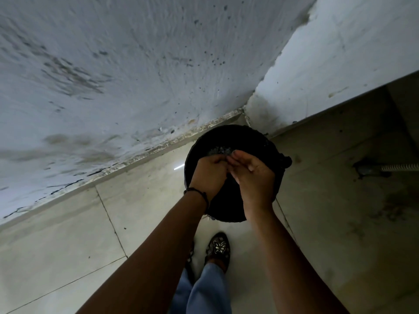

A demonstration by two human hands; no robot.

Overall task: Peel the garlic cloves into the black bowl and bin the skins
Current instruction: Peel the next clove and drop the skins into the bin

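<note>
A round black bin [249, 137] stands on the floor in the corner of the wall. Both my hands hover over its opening. My left hand [209, 175] shows its back to me, its fingers curl downward, and pale garlic skins [220, 151] show at its fingertips above the dark inside of the bin. My right hand [254, 177] is beside it with straight fingers that touch the left hand's fingertips. The palms are hidden from me. No black bowl and no garlic cloves are in view.
A stained white wall [136, 75] runs along the left and meets a ledge [340, 64] at the right. The tiled floor [90, 234] lies below. A ribbed hose [399, 167] lies at the right edge. My shoe [217, 247] stands just behind the bin.
</note>
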